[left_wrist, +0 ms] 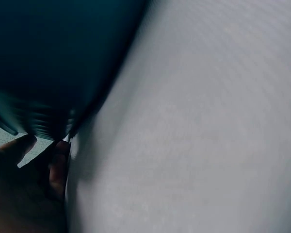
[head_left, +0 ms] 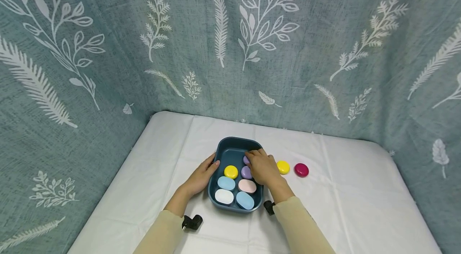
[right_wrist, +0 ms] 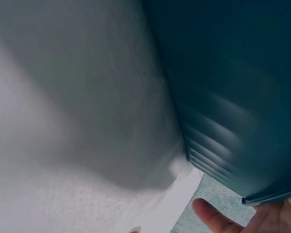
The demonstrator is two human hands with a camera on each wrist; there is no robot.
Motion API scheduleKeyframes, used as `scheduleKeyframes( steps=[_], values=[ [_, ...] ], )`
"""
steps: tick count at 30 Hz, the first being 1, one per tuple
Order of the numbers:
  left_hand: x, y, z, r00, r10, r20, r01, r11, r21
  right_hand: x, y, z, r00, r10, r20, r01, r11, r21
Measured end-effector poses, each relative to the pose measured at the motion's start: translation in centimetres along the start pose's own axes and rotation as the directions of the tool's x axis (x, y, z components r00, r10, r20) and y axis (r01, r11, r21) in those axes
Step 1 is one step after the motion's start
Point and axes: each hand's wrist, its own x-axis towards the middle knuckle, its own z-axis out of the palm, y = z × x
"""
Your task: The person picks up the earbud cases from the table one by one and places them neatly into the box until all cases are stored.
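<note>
A dark blue rectangular box [head_left: 212, 202] stands on the white-covered table. My left hand [head_left: 199, 176] grips its left wall, thumb at the rim and the other fingers outside; in the left wrist view the left hand [left_wrist: 31, 179] is dark. My right hand [head_left: 264, 168] reaches over the right rim, fingertips on a purple disc [head_left: 246, 160] that it partly hides. Below that lies a second purple disc [head_left: 246, 172]. Also inside are a yellow disc [head_left: 231, 172] and ovals: light blue [head_left: 226, 183], pink [head_left: 247, 186], white [head_left: 224, 197] and another light blue [head_left: 245, 201].
To the right of the box, a yellow disc [head_left: 283, 167] and a dark red disc [head_left: 301, 170] lie on the white cloth [head_left: 342, 206]. A patterned green-grey curtain [head_left: 230, 86] hangs behind the table and along its sides. Black devices [head_left: 192, 222] sit at both wrists.
</note>
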Motion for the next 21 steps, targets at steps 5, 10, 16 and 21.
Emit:
scheduleKeyframes(
  steps=[5, 10, 16, 21],
  values=[
    [0.03, -0.05, -0.04, 1.0, 0.001, 0.003, -0.001, 1.0, 0.003, 0.04, -0.03, -0.08, 1.0, 0.003, 0.027, -0.003, 1.0, -0.014],
    [0.08, -0.09, -0.03, 1.0, -0.002, -0.001, 0.002, 1.0, 0.012, 0.04, 0.07, -0.02, 1.0, 0.002, 0.015, -0.002, 1.0, -0.001],
    [0.12, -0.17, -0.02, 1.0, -0.009, 0.0, 0.009, 1.0, 0.015, -0.06, 0.21, 0.13, 0.999, -0.007, -0.039, 0.01, 0.998, 0.06],
    [0.04, -0.19, -0.02, 1.0, -0.018, -0.005, 0.018, 1.0, 0.018, -0.13, 0.23, 0.12, 0.998, -0.005, -0.07, 0.013, 0.993, 0.118]
  ],
)
